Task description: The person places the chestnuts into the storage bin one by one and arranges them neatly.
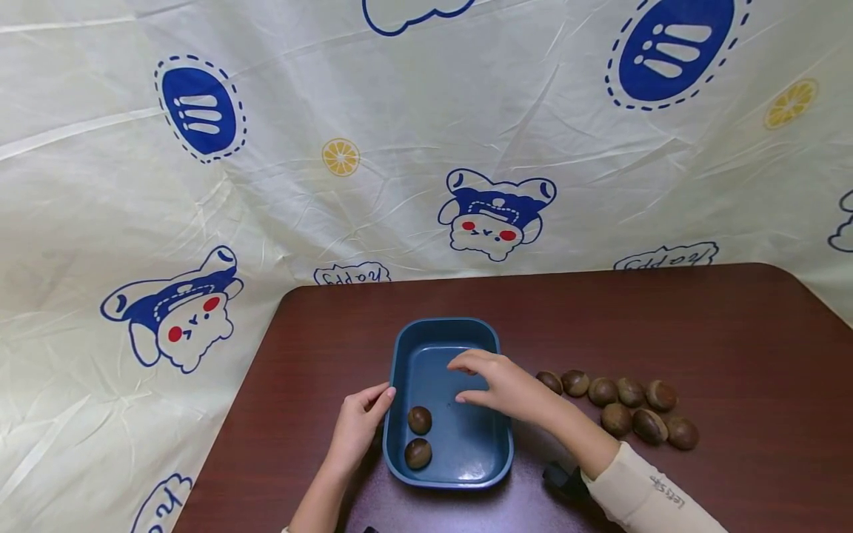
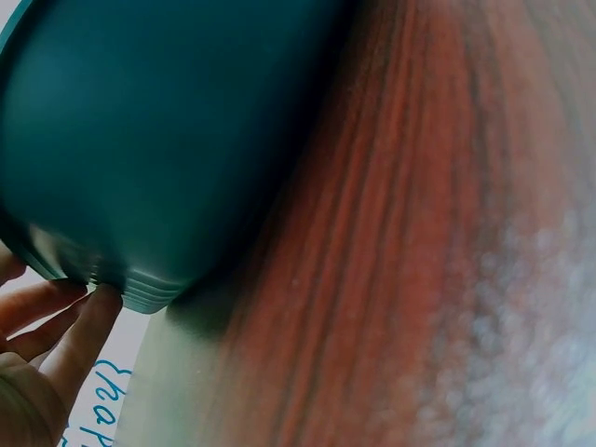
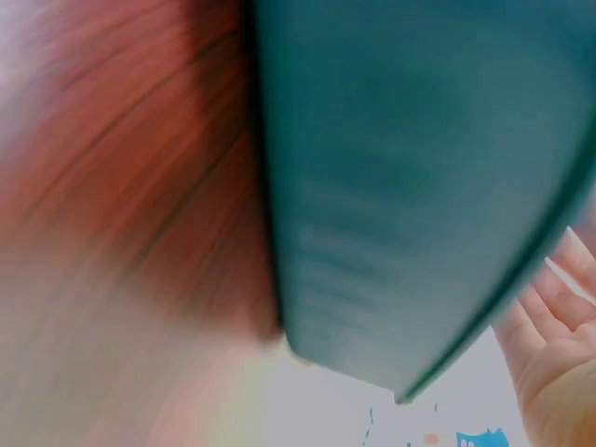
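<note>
A blue rectangular tray (image 1: pixel 460 474) stands on the table with two brown chestnuts inside, one chestnut (image 1: pixel 420 420) just behind the other chestnut (image 1: pixel 417 454), along its left side. My left hand (image 1: pixel 363 422) holds the tray's left rim between thumb and fingers; in the left wrist view its fingers (image 2: pixel 79 331) lie against the outer wall. Over the tray's right half reaches my right hand (image 1: pixel 503 385), thumb and fingers spread apart with nothing between them. The right wrist view shows that hand (image 3: pixel 559 358) beyond the tray's wall (image 3: pixel 400 233).
Several more chestnuts (image 1: pixel 616 419) lie in two loose rows on the dark brown table (image 1: pixel 746 333), right of the tray; the right forearm passes in front of them. A printed pale cloth (image 1: pixel 400 215) hangs behind the table. A black strap-like device (image 1: pixel 563 477) sits under the right wrist.
</note>
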Action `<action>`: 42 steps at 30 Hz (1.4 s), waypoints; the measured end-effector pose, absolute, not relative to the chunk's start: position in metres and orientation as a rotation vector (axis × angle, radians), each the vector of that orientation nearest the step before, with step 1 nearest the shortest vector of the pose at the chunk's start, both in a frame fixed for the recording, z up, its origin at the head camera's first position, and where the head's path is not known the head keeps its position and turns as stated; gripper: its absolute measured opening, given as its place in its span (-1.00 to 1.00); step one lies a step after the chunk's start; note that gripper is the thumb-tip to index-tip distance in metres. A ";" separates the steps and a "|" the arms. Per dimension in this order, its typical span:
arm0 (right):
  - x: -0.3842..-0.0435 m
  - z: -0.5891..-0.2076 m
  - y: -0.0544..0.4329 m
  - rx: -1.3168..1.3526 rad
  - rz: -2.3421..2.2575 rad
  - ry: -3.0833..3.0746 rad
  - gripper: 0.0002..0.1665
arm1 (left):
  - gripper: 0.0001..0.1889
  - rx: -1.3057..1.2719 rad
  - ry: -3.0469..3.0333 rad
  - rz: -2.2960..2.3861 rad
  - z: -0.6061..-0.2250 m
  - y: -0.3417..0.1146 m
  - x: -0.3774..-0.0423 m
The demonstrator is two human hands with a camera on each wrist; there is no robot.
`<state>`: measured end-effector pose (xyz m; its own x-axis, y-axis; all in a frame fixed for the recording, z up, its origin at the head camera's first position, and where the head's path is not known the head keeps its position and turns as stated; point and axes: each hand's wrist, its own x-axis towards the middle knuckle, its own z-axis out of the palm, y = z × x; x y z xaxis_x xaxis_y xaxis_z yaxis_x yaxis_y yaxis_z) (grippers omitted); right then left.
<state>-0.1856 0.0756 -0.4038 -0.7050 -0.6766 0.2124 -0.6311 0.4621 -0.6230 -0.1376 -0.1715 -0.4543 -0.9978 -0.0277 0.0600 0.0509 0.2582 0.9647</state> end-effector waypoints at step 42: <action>-0.145 -0.450 0.255 -0.934 -0.996 3.123 -0.51 | -0.63 0.002 -2.458 -1.824 -0.455 -0.172 -0.138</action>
